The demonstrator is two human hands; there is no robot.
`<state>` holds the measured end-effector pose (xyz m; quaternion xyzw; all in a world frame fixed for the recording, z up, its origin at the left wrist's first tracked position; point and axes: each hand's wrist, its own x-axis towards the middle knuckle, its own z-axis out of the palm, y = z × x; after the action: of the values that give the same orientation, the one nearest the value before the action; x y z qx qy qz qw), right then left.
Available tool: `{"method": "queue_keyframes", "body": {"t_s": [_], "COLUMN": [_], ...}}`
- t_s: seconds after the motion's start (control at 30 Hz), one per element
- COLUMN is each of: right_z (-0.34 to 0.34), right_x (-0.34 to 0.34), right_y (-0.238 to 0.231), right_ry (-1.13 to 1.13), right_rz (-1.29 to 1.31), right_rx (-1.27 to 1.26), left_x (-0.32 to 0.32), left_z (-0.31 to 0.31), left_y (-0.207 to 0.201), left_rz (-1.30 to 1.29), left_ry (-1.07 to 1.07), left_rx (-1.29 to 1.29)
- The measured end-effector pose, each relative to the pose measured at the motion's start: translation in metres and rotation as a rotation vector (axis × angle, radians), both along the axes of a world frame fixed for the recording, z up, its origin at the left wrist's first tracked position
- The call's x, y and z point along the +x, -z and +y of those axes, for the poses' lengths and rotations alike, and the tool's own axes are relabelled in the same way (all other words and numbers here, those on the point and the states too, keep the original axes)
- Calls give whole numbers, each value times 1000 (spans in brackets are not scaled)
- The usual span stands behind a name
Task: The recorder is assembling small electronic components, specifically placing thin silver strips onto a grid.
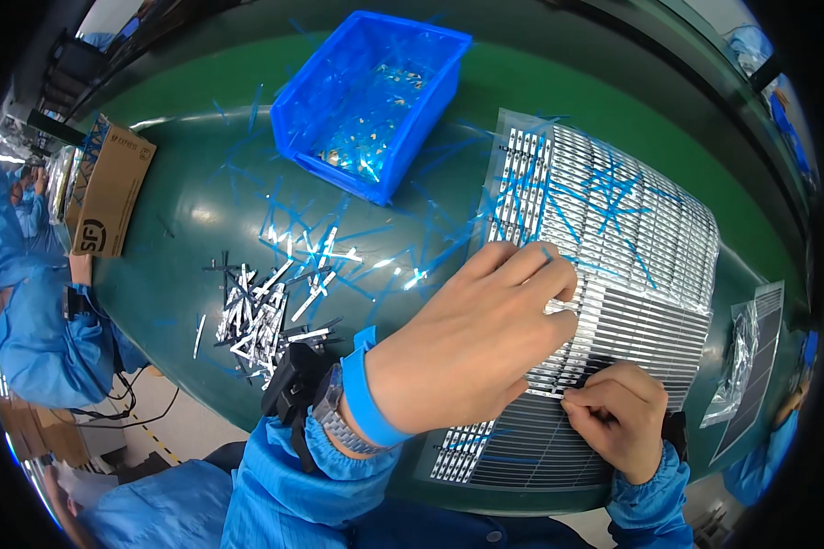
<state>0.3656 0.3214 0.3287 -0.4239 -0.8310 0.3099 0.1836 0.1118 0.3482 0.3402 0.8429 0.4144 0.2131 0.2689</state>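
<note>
Working over the striped sheet (650, 320) — right fingers (588, 399) pinched narrow, left fingers (527, 267) curled, hold unclear

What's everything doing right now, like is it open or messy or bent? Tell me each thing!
Blue bin: open on top, bits inside
Black-and-white strips: loose, messy heap
Blue strips: scattered
Striped sheets: lying on the table
Clear plastic: crumpled
Cardboard box: standing; top hard to see
Blue wristband: worn
Left hand: fingers bent; grip hard to tell
Right hand: fingers curled; grip hard to tell
</note>
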Motion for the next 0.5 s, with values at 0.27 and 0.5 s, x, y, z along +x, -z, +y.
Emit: {"method": "queue_keyframes", "body": {"t_s": [0.27,0.5], "right_z": [1,0], "right_x": [1,1], "right_y": [1,1], "right_ry": [-13,-16], "right_rz": [15,14], "right_rx": [-1,-3], "left_x": [5,5], "left_z": [-1,0], "left_y": [-1,-3], "left_rz": [6,17], "left_ry": [-20,-16], "left_rx": [1,-10]}}
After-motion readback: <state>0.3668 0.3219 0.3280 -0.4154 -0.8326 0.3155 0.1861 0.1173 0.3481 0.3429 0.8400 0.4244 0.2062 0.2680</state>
